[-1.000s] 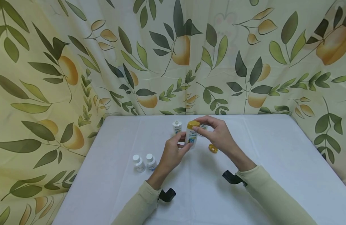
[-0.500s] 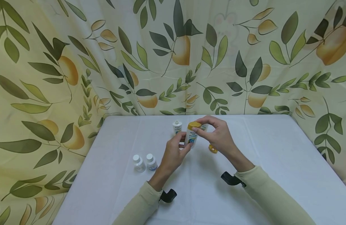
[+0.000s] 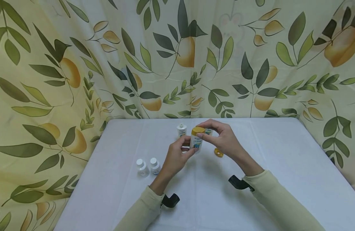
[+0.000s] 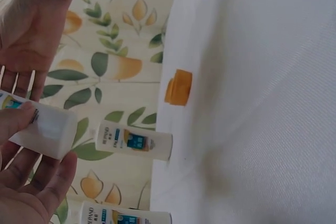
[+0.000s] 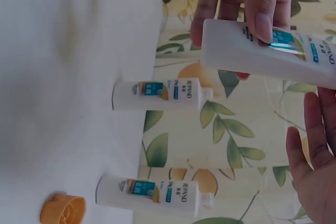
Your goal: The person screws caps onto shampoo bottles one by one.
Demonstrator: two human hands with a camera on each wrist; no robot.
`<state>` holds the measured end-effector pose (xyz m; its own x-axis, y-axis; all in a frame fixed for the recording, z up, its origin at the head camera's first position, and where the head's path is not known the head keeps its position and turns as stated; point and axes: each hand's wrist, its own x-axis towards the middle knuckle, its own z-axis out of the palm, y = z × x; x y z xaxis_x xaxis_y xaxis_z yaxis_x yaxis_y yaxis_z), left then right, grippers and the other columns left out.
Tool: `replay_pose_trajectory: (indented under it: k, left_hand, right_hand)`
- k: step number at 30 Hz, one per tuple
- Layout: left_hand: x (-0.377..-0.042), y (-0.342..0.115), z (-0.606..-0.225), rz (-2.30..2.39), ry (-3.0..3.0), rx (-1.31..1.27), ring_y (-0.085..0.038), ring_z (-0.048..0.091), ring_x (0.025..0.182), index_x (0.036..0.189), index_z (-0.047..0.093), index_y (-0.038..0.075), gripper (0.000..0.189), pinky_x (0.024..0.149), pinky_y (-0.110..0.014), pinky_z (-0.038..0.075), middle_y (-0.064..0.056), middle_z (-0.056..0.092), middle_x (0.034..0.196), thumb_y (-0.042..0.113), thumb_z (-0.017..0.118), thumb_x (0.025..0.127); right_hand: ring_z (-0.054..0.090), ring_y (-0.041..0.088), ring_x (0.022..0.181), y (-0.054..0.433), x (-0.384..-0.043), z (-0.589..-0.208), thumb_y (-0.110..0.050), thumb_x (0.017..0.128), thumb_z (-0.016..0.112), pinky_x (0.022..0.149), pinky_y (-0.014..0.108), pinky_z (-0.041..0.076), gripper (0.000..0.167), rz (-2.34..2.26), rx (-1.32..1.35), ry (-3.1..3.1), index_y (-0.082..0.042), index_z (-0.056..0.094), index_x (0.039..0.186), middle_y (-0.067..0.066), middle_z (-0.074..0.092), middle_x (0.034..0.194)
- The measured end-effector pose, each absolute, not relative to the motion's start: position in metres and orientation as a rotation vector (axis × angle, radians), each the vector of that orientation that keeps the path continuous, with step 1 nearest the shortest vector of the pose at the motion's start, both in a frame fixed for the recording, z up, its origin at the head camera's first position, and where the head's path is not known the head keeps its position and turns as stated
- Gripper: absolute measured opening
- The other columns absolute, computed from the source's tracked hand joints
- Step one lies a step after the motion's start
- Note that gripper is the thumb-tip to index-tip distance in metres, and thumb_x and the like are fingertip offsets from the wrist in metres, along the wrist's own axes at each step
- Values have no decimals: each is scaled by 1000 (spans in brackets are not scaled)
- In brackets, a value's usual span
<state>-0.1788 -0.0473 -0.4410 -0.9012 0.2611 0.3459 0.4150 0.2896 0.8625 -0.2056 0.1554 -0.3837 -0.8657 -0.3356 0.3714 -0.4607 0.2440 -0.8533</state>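
My left hand [image 3: 177,155] grips a white bottle [image 3: 196,143] around its body, raised above the table near its back edge. In the left wrist view the thumb lies across the bottle's [image 4: 50,127] label. A yellow cap [image 3: 198,130] sits on top, and my right hand [image 3: 224,138] pinches it between thumb and fingers. The right wrist view shows the bottle [image 5: 241,45] side-on, its cap end out of frame. Behind the hands stand two similar capless bottles, a left one [image 3: 181,130] and a right one [image 3: 208,131] partly hidden by the right hand.
A loose yellow cap [image 3: 219,152] lies on the white-covered table [image 3: 281,154] below the right hand. Two small white bottles with white caps, one [image 3: 142,168] beside the other [image 3: 155,166], stand left of the left wrist. A leaf-patterned curtain [image 3: 240,80] hangs behind.
The held bottle tipped slightly to the right, then back to more upright, its cap a little lower. Both hands shifted slightly right and back, keeping their hold.
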Motion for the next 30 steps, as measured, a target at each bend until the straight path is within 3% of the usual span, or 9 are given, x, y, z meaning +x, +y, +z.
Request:
replay_pose_trajectory:
  k: [4,15,21,26,30]
  left_hand:
    - [-179,-49,-440,-1756,-2426,-622,-18,67,109,125,61,8,38,90,-24,58,-7,67,123,8,77,91]
    - [-181,-53,-433,-1855,-2501,-574,-19,65,112,121,62,9,35,92,-28,59,-5,65,121,11,78,91]
    - [-182,-54,-425,-1852,-2509,-532,-20,62,114,122,65,9,37,96,-37,58,-3,65,121,16,80,90]
    - [-182,-56,-418,-1796,-2498,-559,-18,63,111,120,65,9,35,93,-29,58,-2,65,119,18,80,90]
    - [-183,-58,-414,-1753,-2489,-598,-19,64,109,119,65,8,34,94,-37,59,-3,67,116,18,79,90]
  right_hand:
    - [62,15,111,156,-205,-384,-12,91,77,114,54,39,21,1710,795,-2391,-11,73,112,2,71,111]
    - [60,16,113,155,-202,-386,-14,91,78,112,57,37,20,1692,848,-2424,-17,75,110,-1,71,110]
    - [59,16,112,153,-203,-391,-12,88,81,109,53,38,22,1663,828,-2463,-18,76,108,-3,70,108]
    - [58,20,110,150,-203,-396,-7,87,80,109,55,37,25,1666,826,-2454,-14,76,110,2,70,109]
    - [58,18,109,149,-203,-398,-10,88,80,109,55,38,24,1654,816,-2467,-16,76,110,1,69,108]
